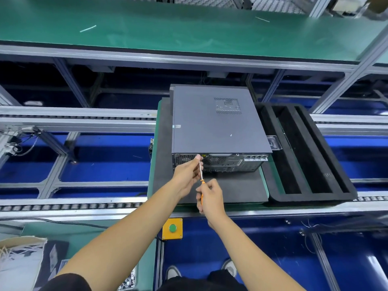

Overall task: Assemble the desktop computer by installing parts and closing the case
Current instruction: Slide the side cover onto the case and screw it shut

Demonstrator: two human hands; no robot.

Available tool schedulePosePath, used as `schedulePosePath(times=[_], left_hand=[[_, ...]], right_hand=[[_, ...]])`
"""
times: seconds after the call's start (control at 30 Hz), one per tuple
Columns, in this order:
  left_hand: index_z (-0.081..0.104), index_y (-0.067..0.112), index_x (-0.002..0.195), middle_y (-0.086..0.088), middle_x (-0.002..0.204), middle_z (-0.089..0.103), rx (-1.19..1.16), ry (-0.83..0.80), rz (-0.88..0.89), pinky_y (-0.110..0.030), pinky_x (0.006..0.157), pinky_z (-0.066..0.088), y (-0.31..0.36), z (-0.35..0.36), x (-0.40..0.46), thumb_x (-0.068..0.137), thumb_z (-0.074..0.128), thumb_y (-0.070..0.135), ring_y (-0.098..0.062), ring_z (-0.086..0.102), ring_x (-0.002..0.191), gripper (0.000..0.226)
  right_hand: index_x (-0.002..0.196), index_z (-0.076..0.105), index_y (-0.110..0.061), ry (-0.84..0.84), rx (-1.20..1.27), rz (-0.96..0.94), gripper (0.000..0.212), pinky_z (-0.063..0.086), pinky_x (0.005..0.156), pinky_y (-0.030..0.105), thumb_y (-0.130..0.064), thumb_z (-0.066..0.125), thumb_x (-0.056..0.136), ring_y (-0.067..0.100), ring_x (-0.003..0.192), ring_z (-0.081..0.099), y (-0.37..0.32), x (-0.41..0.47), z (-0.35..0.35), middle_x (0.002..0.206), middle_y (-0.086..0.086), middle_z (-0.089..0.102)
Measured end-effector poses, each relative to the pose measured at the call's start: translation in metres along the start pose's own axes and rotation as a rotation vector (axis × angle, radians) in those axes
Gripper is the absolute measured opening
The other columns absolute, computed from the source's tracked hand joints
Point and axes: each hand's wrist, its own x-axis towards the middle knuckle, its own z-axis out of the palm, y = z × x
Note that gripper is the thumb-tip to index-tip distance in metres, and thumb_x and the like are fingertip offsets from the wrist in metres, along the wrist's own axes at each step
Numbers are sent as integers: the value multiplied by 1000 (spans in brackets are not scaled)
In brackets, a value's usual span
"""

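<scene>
My right hand (211, 198) is curled around the orange handle of the screwdriver (201, 181), and my left hand (188, 172) pinches the thin shaft near its tip, steadying it against the rear panel of the computer case (218, 122), at that panel's upper edge, left of the middle. I judge I am fastening the side cover, which already lies closed on top.

The tip could slip off the screw head if I lean the shaft off-axis or press too lightly; it would then scratch the panel or jab my left fingertips, which sit right at the tip. The screw itself is hidden behind my fingers, so I cannot tell how far in it is; driven crooked, it could cross-thread. One loose screw (231, 135) lies on the cover towards the near right corner, and any jolt of the case could roll it off the edge.

Counting: two hands, one screwdriver, one case, one loose screw in view. The case lies flat on one dark mat (231, 190) on a green pallet (265, 181) on the conveyor line. One black foam tray (310, 198) with three long slots sits touching the pallet's right edge. One yellow box with a green button (172, 228) hangs below the near rail.
</scene>
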Motion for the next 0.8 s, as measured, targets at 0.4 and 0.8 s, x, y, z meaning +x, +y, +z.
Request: schedulePosePath(times=[0.4,0.8], left_hand=[[79,14,106,4,86,74,5,2,8,-24,75,57,-5,12,11,96,71,28,-7,67,77,19],[77,12,99,1,87,72,-35,88,85,-25,78,56,-4,15,18,98,69,26,-9,65,78,16]], right_hand=[[89,42,-11,38,-9,-80,14,29,38,24,-10,47,102,12,45,38,4,10,-6,69,9,53],[85,41,-13,20,-96,-100,18,30,39,23,-14,47,103,8,45,40,4,28,-8,69,3,55]])
